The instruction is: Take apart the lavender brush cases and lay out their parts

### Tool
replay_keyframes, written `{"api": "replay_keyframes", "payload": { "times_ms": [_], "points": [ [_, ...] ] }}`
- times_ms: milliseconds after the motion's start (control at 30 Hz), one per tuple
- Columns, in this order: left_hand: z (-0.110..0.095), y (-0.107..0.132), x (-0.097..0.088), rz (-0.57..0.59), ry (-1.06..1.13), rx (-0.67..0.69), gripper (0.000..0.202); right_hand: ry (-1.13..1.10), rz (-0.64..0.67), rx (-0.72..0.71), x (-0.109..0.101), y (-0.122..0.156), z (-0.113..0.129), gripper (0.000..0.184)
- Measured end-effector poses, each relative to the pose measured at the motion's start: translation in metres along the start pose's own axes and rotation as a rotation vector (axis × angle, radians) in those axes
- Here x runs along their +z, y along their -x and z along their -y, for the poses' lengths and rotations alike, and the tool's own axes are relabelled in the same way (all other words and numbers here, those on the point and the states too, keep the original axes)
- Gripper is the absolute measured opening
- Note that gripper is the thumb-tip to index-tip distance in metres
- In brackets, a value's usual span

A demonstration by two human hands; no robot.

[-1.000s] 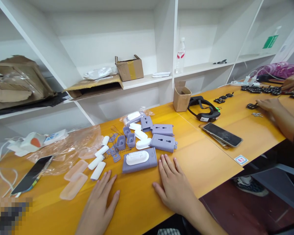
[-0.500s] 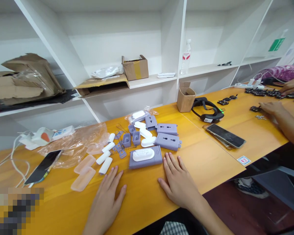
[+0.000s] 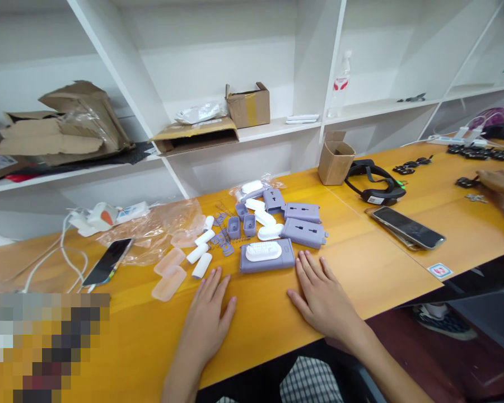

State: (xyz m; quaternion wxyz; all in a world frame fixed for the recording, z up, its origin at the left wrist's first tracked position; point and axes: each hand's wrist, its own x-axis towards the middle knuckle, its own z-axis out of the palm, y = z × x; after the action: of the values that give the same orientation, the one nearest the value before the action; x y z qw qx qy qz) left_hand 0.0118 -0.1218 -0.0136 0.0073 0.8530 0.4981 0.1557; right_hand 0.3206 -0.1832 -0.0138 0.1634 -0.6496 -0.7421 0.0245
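Note:
My left hand (image 3: 208, 316) lies flat and open on the orange table (image 3: 369, 274), holding nothing. My right hand (image 3: 321, 294) also rests flat and open, its fingertips just short of a purple case (image 3: 277, 258) with a white insert (image 3: 263, 251) on top. Beyond it lie more purple socket housings (image 3: 303, 231), small purple cups (image 3: 242, 225), white caps (image 3: 200, 258) and pink translucent covers (image 3: 169, 275).
A black phone (image 3: 108, 261) and clear plastic bag (image 3: 159, 226) lie to the left, with white cables. A small cardboard box (image 3: 336, 159), black headset (image 3: 374, 182) and another phone (image 3: 408, 226) sit right. Another person's hand (image 3: 502, 184) works at the far right. White shelves stand behind.
The view has swung left and dipped a little, so everything sits further right in the picture. Both hands stay flat on the table in the same place.

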Motion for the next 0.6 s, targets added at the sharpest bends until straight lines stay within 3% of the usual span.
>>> {"api": "replay_keyframes", "payload": {
  "times_ms": [600],
  "points": [
    [-0.0099,0.0026,-0.0054,0.027,0.003,0.061,0.055,0.046,-0.024,-0.015,0.0099,0.0033,-0.0083,0.078]
  ]
}}
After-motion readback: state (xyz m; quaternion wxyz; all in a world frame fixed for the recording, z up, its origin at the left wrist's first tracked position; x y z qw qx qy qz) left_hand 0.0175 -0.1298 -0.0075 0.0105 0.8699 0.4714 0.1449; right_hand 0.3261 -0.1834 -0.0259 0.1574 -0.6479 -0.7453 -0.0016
